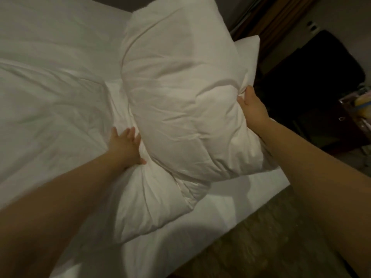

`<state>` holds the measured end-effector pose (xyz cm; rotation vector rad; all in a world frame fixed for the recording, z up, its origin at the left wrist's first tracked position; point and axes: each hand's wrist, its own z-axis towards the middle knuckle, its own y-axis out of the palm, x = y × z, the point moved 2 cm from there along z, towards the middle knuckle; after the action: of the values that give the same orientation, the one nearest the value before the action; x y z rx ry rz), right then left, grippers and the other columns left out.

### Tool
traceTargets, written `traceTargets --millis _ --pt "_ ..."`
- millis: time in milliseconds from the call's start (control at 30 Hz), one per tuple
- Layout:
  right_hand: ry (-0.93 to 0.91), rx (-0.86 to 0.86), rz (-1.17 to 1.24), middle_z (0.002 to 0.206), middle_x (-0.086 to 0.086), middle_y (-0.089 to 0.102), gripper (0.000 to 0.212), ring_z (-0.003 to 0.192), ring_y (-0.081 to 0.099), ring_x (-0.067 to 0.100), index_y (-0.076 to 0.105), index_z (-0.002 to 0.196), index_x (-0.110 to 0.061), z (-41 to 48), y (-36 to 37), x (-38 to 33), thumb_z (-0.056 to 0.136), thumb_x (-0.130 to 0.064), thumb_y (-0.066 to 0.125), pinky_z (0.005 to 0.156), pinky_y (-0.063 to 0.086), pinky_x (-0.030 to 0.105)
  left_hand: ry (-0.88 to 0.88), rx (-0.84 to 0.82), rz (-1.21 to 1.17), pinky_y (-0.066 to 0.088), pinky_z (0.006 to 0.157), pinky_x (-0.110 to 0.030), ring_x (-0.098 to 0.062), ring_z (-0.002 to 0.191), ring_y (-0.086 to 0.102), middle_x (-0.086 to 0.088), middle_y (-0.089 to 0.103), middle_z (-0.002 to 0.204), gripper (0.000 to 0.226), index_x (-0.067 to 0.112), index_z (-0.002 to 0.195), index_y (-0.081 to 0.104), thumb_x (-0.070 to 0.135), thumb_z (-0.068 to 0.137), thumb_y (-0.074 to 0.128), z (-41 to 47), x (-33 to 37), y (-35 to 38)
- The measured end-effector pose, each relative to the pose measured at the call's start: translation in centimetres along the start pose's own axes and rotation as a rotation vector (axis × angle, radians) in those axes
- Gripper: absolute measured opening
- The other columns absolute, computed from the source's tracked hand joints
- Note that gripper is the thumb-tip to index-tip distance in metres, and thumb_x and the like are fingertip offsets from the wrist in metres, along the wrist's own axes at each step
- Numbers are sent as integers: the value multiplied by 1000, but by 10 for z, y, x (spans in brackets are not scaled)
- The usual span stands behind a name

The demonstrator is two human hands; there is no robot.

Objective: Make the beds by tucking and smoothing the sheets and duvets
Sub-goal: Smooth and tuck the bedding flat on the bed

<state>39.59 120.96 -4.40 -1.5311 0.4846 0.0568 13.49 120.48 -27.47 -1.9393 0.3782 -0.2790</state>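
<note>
Bed with white fitted sheet (230,199), bare strip showing along the near edge and the far corner. Brown patterned floor (271,237) right beside the bed edge, dim light. Wood panel (281,15) at the head end, dark wall next to it, small wall plate (312,26) top right. Dark bulky furniture (321,77) to the right of the bed, type not clear. White duvet (50,101) covers the left part of the bed, rumpled, its near edge bunched into a thick roll that lies on the sheet. Big white pillow (180,87) is lifted and tilted over the head-end half of the bed, lower end resting on the duvet roll. Second pillow (248,47) behind it, only one corner visible. Left hand (125,145) has its fingers spread flat, pressing on the bunched duvet just at the pillow's lower left side. Right hand (251,105) grips the pillow's right edge, thumb on the front, fabric puckered at the grip, other fingers hidden behind. Far right edge: clear plastic bag (359,111) with something yellow and blue inside, too blurred to identify. Both forearms bare.
</note>
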Motion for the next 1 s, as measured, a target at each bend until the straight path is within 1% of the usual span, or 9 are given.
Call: traceTargets --millis 67,133,300,467,567,700,833,900,1000 --pt "0 5 9 131 13 51 46 115 50 32 32 140 -14 -3 -2 2 102 -40 35 84 34 28 32 5 -55 4 114 -54 -19 146 3 -9 -2 159 95 10 151 2 75 84 25 -35 19 4" --pt "-11 12 -7 129 15 51 46 113 51 33 32 139 -11 -4 -3 4 102 -39 35 79 32 28 88 -42 -102 0 113 -53 -19 146 -1 -8 -5 158 107 7 150 -2 83 77 20 -72 39 13" --pt "0 10 64 127 20 53 57 111 52 36 33 136 -7 -2 2 9 98 -50 35 80 36 33 93 -35 -31 -1 114 -52 -21 146 -2 -10 -4 159 113 5 149 -3 81 76 37 -80 53 35" --pt "-64 -19 23 120 22 55 42 104 54 36 33 132 -4 -6 -1 11 103 -35 31 78 38 35 95 -119 -78 1 115 -49 -18 146 0 -5 -1 159 108 14 151 1 82 75 37 -85 51 19" --pt "-77 -76 43 123 23 54 41 106 53 36 33 133 -5 -11 -11 6 103 -33 31 78 38 34 2 -179 -199 4 116 -49 -19 146 3 -5 0 159 100 18 151 3 81 78 32 -111 50 -1" --pt "-167 -230 124 132 18 50 43 110 52 32 31 141 -16 -14 -34 -7 102 -31 37 81 38 30 -180 -133 -602 14 116 -45 -21 146 7 -4 -3 159 88 22 151 -3 70 87 32 -143 51 -40" --pt "-284 -233 357 121 4 51 35 102 49 18 41 135 -25 -25 -68 -36 100 -22 42 77 35 23 -200 85 -1133 18 114 -34 -16 145 10 6 3 158 77 32 149 -3 60 91 38 -164 45 -124" --pt "-317 -196 496 115 2 51 28 101 50 18 46 125 -28 -32 -86 -54 99 -17 44 74 39 24 -192 151 -1373 32 106 -37 -17 143 19 11 9 157 74 41 148 -3 62 89 37 -173 42 -171" --pt "-339 -194 676 94 -1 54 21 82 54 13 47 112 -27 -48 -114 -84 98 -12 45 59 42 16 -126 176 -1547 38 104 -50 -21 142 22 15 5 157 85 48 145 -6 73 76 36 -190 41 -223"
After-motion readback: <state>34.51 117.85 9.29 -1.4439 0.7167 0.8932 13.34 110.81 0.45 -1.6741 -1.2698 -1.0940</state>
